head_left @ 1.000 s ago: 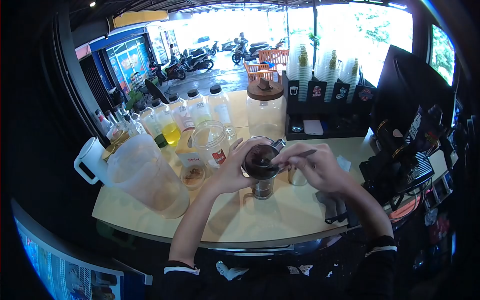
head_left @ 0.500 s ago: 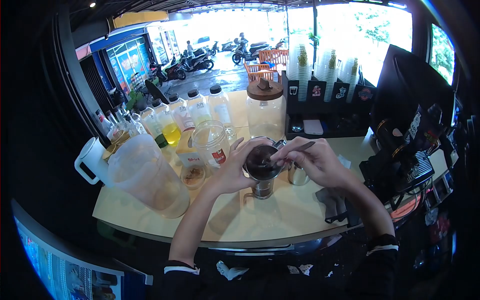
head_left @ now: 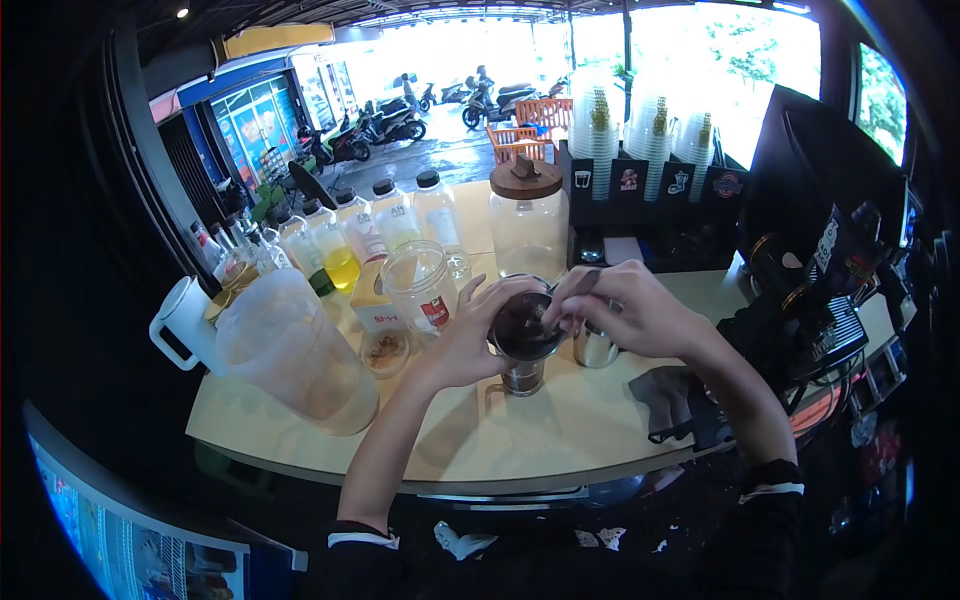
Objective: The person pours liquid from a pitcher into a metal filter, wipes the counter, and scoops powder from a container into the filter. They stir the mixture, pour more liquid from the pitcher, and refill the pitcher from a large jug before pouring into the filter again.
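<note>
Drinks-shop counter [head_left: 590,430] with stacked plastic cups [head_left: 654,145] and capped bottles [head_left: 395,215]

Daylight pours in, burnt white out back — soft shadows on the table [head_left: 590,430], corners black, edges bowed!

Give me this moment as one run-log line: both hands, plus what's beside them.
left hand: around cup, dark contents | right hand: gripping utensil over cup | jar: near left hand | counter: beneath

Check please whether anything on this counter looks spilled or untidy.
I see no clear spill on the counter. Only the dark cloth looks untidy: it lies crumpled near the front edge, on the right.
</note>
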`<move>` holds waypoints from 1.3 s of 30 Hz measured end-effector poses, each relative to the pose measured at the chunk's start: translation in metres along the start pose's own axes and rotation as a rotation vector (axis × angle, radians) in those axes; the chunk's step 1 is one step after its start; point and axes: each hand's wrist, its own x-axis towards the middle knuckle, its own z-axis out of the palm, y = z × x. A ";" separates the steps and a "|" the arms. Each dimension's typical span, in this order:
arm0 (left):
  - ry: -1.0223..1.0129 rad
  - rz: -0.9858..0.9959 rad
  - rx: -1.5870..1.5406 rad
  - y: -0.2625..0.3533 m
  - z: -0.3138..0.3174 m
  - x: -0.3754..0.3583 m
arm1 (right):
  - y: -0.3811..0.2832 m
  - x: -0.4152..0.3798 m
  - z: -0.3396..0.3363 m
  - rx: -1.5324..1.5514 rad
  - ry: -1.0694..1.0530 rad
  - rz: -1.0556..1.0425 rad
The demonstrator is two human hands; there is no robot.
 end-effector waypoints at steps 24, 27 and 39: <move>0.045 -0.065 0.026 0.001 0.004 -0.001 | 0.006 0.021 0.014 0.074 0.075 -0.031; 0.049 -0.082 0.023 0.003 0.001 -0.002 | 0.007 0.019 0.015 0.070 0.169 0.008; 0.065 -0.031 0.010 -0.001 0.001 0.000 | 0.008 0.014 0.018 0.159 0.259 0.038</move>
